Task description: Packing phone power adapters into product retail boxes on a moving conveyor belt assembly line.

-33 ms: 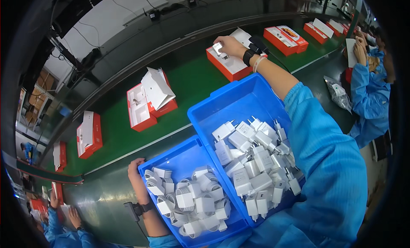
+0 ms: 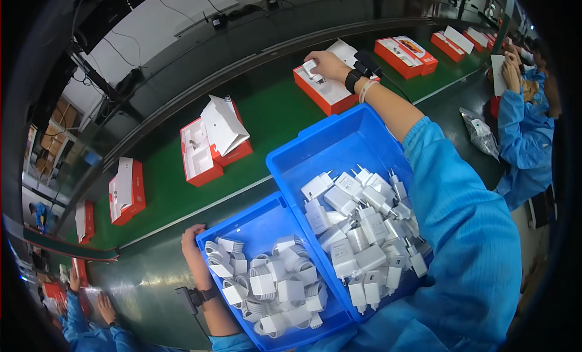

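Observation:
My right hand (image 2: 326, 66) reaches over an open red box (image 2: 332, 97) with a white tray. Its fingers close on a white charger plug (image 2: 310, 66) above the tray. At the far left corner of a blue bin (image 2: 239, 219), my left hand (image 2: 192, 238) curls against the rim; part of its fingers is hidden. Coiled white cables with paper bands (image 2: 262, 284) fill much of that bin. Beside it stands a second blue bin (image 2: 321, 146), holding a heap of white charger plugs (image 2: 371, 225). My right forearm crosses above this bin's right side.
Several open red boxes, one with a raised white flap (image 2: 223, 126), line the green belt (image 2: 163, 197). A clear plastic bag (image 2: 480, 134) lies at the right. Co-workers in blue sit at the right (image 2: 521, 140) and lower left (image 2: 91, 335).
A co-worker's hand at the lower left has shifted slightly. My hands and the bins look the same.

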Demonstrator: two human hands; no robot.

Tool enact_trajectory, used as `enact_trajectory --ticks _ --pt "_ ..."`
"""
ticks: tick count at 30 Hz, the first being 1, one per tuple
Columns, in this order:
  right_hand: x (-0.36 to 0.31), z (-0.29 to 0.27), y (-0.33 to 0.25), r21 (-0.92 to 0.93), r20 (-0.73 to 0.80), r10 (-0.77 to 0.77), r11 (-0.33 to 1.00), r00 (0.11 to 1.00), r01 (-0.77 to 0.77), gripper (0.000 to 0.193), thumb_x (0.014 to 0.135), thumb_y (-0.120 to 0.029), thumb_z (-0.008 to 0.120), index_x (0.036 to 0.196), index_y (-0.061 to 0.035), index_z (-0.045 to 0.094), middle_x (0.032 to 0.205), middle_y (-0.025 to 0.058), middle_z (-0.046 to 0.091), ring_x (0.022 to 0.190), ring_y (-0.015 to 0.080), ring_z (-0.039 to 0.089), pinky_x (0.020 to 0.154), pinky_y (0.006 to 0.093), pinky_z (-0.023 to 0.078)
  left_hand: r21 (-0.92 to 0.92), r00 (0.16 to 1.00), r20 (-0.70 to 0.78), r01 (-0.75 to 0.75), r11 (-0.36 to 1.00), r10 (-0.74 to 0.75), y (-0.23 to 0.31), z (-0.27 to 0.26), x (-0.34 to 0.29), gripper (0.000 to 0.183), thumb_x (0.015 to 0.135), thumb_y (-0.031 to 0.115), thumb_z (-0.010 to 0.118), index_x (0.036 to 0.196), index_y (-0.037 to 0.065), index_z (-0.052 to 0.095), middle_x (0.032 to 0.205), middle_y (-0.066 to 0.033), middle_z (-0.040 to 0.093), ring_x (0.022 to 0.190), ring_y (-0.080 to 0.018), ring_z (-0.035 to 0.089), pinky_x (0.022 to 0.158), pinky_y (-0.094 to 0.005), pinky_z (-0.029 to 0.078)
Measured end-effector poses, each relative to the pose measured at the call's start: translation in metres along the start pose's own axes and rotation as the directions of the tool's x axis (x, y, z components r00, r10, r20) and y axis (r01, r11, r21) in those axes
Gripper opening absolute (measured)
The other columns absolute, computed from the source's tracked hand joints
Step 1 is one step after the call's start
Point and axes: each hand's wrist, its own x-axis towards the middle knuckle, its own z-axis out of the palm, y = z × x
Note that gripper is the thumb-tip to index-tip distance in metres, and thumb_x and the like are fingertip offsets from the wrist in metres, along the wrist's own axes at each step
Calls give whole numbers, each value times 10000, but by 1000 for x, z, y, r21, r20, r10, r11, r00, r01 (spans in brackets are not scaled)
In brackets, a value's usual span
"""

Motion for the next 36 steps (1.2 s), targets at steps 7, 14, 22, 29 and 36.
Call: enact_trajectory --ticks 7,14,22,29,36 --pt "5 7 2 -228 5 159 961 987 -154 384 710 -144 786 1090 -134 729 1003 143 726 978 316 691 879 418 543 24 1000 -3 -7 1000 7 -3 -2 -1 268 759 46 634 1025 40 659 878 -101 634 869 -237 586 813 -343 458" --pt "3 19 -1 -462 -3 149 877 989 -133 283 723 -157 778 992 -73 751 960 189 722 933 340 707 789 409 585 62 1000 29 -11 998 9 -1 -5 -3 264 777 35 603 1039 24 635 921 -86 636 885 -190 598 814 -291 468" --pt "4 10 -7 -626 172 130 780 976 6 182 774 -73 688 930 8 735 955 260 703 939 373 703 784 437 588 52 1000 -4 11 999 -10 -6 -8 -6 266 758 38 642 1023 33 655 877 -100 628 874 -239 584 813 -340 457" --pt "7 -15 14 -714 233 85 691 969 111 129 750 -58 696 854 2 744 888 233 714 901 359 712 779 431 584 -9 1000 20 12 1000 -12 -5 -1 -1 272 761 38 638 1032 29 657 883 -106 632 864 -239 593 812 -335 462" --pt "1 -22 27 -721 257 48 675 965 158 150 709 -19 680 845 -2 742 890 234 712 900 366 705 785 429 575 -10 1000 19 22 1000 -22 -6 -1 -1 291 758 43 646 1048 26 656 895 -104 632 868 -233 599 817 -329 466"
